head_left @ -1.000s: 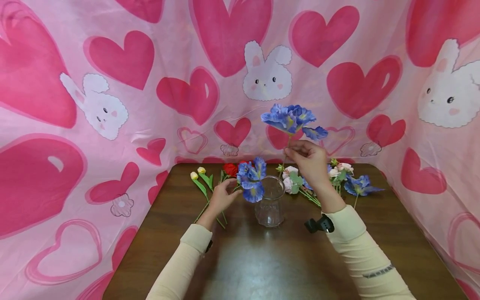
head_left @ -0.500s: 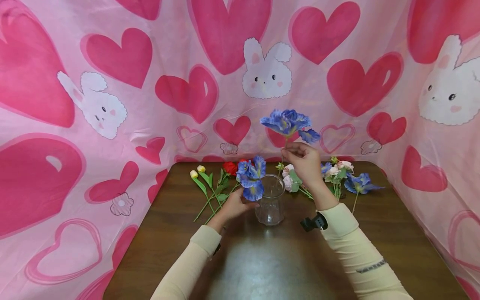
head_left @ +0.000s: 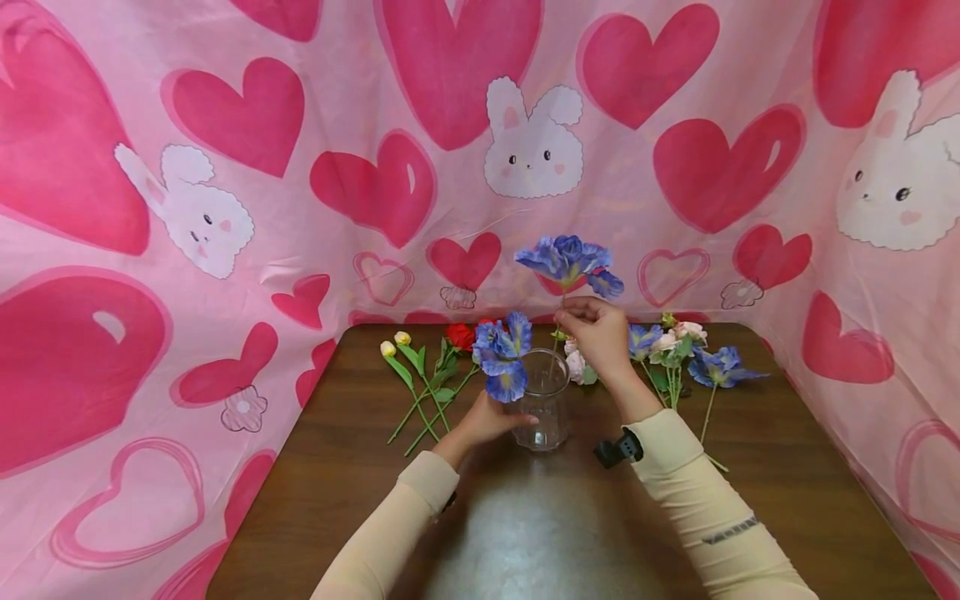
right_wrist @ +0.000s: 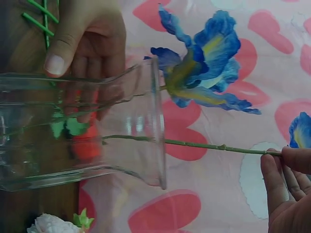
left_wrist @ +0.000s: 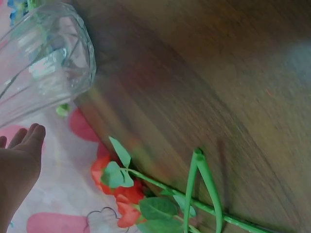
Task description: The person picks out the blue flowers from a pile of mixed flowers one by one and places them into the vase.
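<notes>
A clear glass vase (head_left: 546, 429) stands upright on the table; a blue iris (head_left: 501, 357) leans out over its left rim. With thumb and fingertips my right hand (head_left: 606, 342) pinches the stem of a second blue iris (head_left: 564, 260) above the vase. In the right wrist view that stem (right_wrist: 209, 145) passes through the vase mouth, its lower end inside the glass. My left hand (head_left: 486, 419) is beside the vase's left side, fingers extended and thumb toward the glass. Whether it touches the vase (left_wrist: 73, 53) I cannot tell.
Two yellow tulips (head_left: 394, 343) and red roses (head_left: 460, 336) lie on the table's (head_left: 480, 517) left part. Pale pink flowers (head_left: 678, 337) and more blue irises (head_left: 720, 367) lie on the right. A pink heart-patterned cloth (head_left: 375, 100) hangs behind the table.
My right hand has lowered and shifted left, bringing the iris stem deeper into the vase. My left hand has moved right and down, from beside the leaning iris to the vase's side.
</notes>
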Motion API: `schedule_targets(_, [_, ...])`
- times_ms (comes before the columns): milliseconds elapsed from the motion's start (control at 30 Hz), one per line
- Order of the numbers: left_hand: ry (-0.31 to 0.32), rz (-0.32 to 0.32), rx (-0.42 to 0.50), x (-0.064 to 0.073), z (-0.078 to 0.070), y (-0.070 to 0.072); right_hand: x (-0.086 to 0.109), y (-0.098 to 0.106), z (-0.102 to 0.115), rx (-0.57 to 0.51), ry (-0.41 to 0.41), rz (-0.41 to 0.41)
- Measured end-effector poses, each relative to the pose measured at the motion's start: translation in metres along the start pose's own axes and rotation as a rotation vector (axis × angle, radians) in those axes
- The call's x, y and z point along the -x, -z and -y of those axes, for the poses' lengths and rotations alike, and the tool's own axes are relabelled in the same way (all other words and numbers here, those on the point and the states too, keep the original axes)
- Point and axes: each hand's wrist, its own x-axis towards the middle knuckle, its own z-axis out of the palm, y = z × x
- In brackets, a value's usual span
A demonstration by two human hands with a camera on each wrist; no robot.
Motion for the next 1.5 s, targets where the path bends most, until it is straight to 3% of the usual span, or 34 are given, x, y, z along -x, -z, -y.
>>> schedule_targets(100, [-0.028,0.005,0.015,-0.001,0.002,-0.003,-0.003,-0.001,-0.014,0.01,-0.005,-0.009])
schedule_targets(967, [0.039,-0.018,0.046,0.001,0.003,-0.01,0.003,-0.017,-0.04,0.208,-0.006,-0.049])
schedule_targets(1233, [0.0,-0.02,0.033,0.002,0.004,-0.011,0.005,-0.022,-0.045,0.339,0.016,-0.085])
schedule_targets(1500, [-0.022,-0.024,0.015,0.003,0.002,-0.011,0.006,-0.027,-0.049,0.423,0.02,-0.063])
